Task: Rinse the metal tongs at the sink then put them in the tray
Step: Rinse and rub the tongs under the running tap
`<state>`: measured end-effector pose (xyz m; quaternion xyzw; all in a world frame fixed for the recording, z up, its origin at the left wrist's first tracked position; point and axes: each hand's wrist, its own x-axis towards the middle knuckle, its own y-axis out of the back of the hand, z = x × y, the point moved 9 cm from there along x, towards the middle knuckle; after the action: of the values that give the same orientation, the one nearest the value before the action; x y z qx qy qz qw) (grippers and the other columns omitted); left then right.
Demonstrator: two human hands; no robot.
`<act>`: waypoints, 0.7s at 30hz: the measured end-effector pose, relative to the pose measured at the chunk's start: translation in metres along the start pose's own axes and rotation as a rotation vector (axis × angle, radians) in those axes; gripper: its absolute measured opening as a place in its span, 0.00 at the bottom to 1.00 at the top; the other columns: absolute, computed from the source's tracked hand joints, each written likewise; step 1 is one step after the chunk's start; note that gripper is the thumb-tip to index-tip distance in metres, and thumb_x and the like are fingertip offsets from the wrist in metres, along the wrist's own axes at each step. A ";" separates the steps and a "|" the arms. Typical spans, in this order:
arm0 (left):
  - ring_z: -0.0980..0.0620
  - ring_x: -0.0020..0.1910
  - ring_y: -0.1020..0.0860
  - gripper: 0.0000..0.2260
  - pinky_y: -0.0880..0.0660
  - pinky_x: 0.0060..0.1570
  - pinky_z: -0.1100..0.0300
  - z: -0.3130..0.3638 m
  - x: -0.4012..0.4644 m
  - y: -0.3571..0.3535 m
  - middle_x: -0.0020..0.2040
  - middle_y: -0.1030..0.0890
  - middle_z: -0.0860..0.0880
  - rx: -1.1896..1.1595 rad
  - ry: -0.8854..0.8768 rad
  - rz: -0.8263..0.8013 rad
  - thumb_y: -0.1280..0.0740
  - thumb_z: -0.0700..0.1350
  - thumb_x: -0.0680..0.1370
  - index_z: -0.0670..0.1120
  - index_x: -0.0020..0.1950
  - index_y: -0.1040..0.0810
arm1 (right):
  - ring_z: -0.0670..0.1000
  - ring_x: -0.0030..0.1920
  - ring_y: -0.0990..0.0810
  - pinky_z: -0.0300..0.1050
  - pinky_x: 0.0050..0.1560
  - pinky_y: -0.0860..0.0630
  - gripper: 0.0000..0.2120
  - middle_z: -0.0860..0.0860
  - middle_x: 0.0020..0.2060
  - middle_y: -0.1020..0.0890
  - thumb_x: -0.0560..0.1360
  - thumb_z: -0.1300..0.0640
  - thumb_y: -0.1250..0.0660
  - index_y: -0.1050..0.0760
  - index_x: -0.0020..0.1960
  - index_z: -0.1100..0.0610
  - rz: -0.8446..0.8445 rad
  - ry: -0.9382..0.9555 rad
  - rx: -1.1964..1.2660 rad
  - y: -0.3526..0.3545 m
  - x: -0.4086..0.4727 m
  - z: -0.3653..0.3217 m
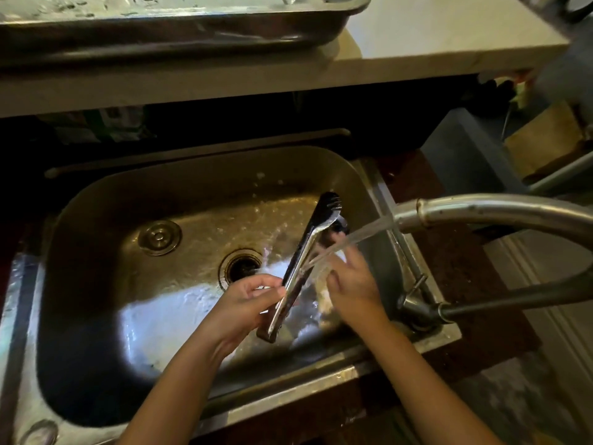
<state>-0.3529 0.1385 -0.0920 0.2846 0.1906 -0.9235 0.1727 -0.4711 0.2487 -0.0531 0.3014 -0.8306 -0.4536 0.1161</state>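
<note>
My left hand (pixel 247 300) grips the metal tongs (pixel 309 248) near their hinge end, over the steel sink (pixel 106 200). The tongs point up and away, their dark toothed tips near the sink's far right wall. Water streams from the faucet spout (pixel 426 215) onto the tongs' middle and onto my right hand (pixel 349 281), which sits right beside the tongs with fingers spread under the stream. The metal tray (pixel 192 30) rests on the pale counter beyond the sink, at the top of the view.
The sink has a drain opening (pixel 242 266) and a round stopper (pixel 159 236) on its floor. The faucet's arched neck (pixel 513 210) and its base (pixel 420 311) stand at the sink's right rim. The pale counter (pixel 433 36) overhangs the sink's far side.
</note>
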 end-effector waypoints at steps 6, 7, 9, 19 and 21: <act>0.45 0.42 0.17 0.10 0.21 0.37 0.58 -0.009 -0.006 0.004 0.41 0.14 0.42 -0.017 0.041 -0.055 0.29 0.43 0.66 0.44 0.46 0.22 | 0.56 0.60 0.25 0.47 0.51 0.25 0.25 0.55 0.67 0.30 0.77 0.56 0.38 0.41 0.71 0.48 0.126 -0.656 1.192 -0.021 -0.013 0.039; 0.44 0.42 0.18 0.11 0.22 0.38 0.58 -0.011 -0.009 0.007 0.42 0.14 0.41 -0.014 0.058 -0.068 0.28 0.45 0.65 0.45 0.45 0.21 | 0.56 0.55 0.21 0.48 0.46 0.23 0.21 0.57 0.64 0.26 0.77 0.57 0.39 0.37 0.69 0.51 0.045 -0.723 1.433 -0.031 -0.015 0.030; 0.42 0.44 0.17 0.09 0.21 0.37 0.59 -0.013 -0.016 0.010 0.45 0.14 0.39 -0.004 0.072 -0.100 0.28 0.46 0.65 0.50 0.45 0.19 | 0.56 0.47 0.16 0.49 0.42 0.21 0.11 0.61 0.58 0.22 0.78 0.60 0.42 0.30 0.60 0.57 -0.051 -0.737 1.600 -0.038 -0.018 0.015; 0.63 0.42 0.18 0.20 0.24 0.41 0.69 0.026 -0.043 0.042 0.46 0.18 0.62 0.668 -0.352 0.248 0.29 0.41 0.71 0.69 0.45 0.26 | 0.57 0.47 0.17 0.46 0.43 0.20 0.08 0.59 0.51 0.18 0.79 0.61 0.43 0.30 0.57 0.58 -0.068 -0.853 1.439 -0.073 -0.028 -0.007; 0.62 0.42 0.18 0.18 0.23 0.42 0.67 0.031 -0.055 0.054 0.49 0.18 0.61 0.734 -0.323 0.255 0.27 0.45 0.69 0.69 0.47 0.26 | 0.55 0.43 0.15 0.46 0.39 0.19 0.09 0.59 0.48 0.17 0.79 0.60 0.44 0.31 0.59 0.61 -0.120 -0.866 1.489 -0.087 -0.029 -0.017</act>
<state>-0.3013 0.0888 -0.0494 0.2000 -0.2176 -0.9341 0.2005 -0.4060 0.2195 -0.1130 0.1431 -0.8654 0.1288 -0.4626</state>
